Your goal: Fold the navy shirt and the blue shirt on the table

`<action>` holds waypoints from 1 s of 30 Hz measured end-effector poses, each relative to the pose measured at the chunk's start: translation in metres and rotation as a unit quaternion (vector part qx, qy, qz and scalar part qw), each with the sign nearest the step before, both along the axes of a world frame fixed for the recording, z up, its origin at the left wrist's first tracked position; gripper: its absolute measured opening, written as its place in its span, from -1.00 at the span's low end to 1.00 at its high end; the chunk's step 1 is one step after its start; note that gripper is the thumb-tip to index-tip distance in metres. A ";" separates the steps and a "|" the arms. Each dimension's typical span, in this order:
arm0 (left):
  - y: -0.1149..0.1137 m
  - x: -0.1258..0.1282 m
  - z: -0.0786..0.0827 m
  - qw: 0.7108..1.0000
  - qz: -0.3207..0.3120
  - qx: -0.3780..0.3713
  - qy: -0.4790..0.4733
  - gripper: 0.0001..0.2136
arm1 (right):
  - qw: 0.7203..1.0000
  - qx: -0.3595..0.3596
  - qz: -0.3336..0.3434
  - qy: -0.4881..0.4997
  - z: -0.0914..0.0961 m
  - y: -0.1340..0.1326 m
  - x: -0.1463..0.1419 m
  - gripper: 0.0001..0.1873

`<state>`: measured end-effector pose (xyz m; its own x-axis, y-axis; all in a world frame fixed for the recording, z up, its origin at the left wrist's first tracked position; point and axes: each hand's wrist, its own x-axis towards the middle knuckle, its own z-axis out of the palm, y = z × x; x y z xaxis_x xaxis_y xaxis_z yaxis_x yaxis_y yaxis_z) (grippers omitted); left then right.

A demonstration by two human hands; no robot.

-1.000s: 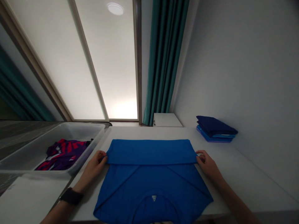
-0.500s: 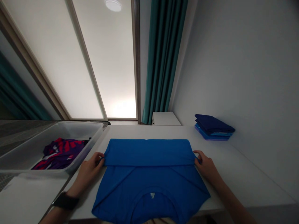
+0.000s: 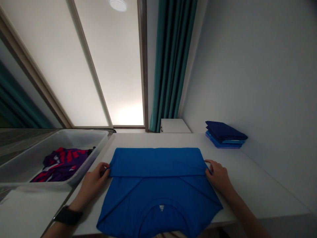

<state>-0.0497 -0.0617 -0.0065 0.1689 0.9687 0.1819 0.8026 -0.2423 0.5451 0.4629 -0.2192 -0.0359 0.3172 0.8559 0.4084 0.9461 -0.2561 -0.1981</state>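
Observation:
A blue T-shirt point(image 3: 158, 190) lies spread on the white table point(image 3: 138, 140), its neckline toward me and a small pale triangular mark inside the collar. The far part of the shirt is folded over toward me as a wide straight band. At the left end of that band, my left hand point(image 3: 97, 177) pinches the edge between thumb and fingers; a dark watch point(image 3: 68, 215) is on that wrist. My right hand point(image 3: 218, 175) grips the band's right edge in the same way. Both sleeves slant outward toward the table's near edge.
To the left stands a translucent plastic bin point(image 3: 100, 140) holding purple and red clothing point(image 3: 65, 162). A stack of folded blue garments point(image 3: 226, 134) sits at the back right by the wall point(image 3: 260, 82). Behind the table is a small white cabinet point(image 3: 175, 125) below a teal curtain point(image 3: 173, 66).
Both hands keep their pinch on the shirt's folded edge, and the shirt lies as before. The whole view has shifted very slightly.

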 end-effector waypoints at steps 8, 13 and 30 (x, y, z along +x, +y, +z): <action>-0.002 0.002 0.003 1.000 -0.009 0.007 -0.015 -0.68 | 0.997 0.019 0.072 0.025 0.021 0.021 -0.028 -0.70; -0.008 0.003 0.008 0.999 -0.013 0.006 -0.045 -0.70 | 0.983 -0.006 0.181 0.043 0.052 0.052 -0.088 -0.74; -0.014 0.003 0.011 0.974 -0.028 0.017 -0.223 -0.77 | 0.896 -0.072 0.437 0.025 0.064 0.130 -0.325 -0.81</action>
